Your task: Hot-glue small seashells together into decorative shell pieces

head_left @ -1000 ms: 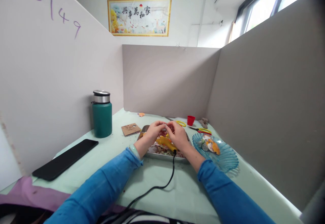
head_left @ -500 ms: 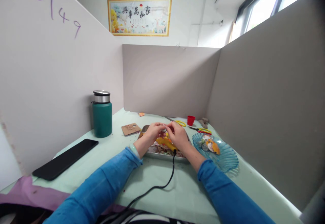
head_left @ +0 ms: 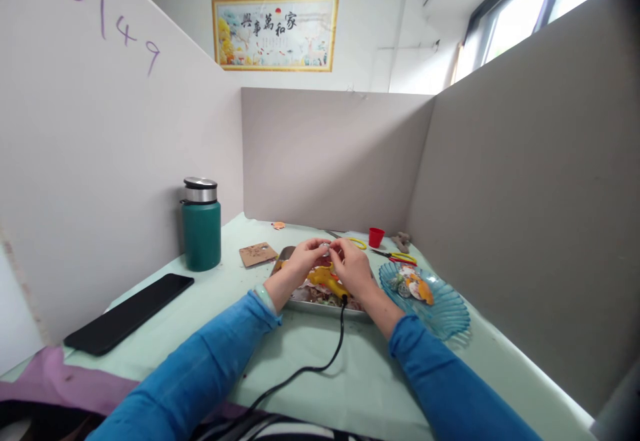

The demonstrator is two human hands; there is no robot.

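My left hand (head_left: 302, 260) and my right hand (head_left: 349, 264) meet above a metal tray (head_left: 320, 309), fingertips pinched close together. Between them is a small whitish piece (head_left: 325, 248), too small to make out, that both hands seem to hold. Below the hands, a yellow tool (head_left: 328, 281) with a black cord (head_left: 320, 366) lies in the tray, on top of many small mixed pieces. To the right of the tray, a blue glass plate (head_left: 447, 311) carries white and orange pieces (head_left: 417, 288).
A green bottle (head_left: 201, 234) and a black phone (head_left: 131, 311) stand and lie at left, near a brown card (head_left: 257, 254). Behind the plate are yellow-handled scissors (head_left: 357, 243), red-and-yellow-handled pliers (head_left: 400, 258) and a red cup (head_left: 376, 237). Grey partitions (head_left: 335, 161) enclose the table.
Both hands have shifted and turned slightly at the fingertips, and the small whitish piece between them now shows more. The yellow tool is less covered by the fingers.
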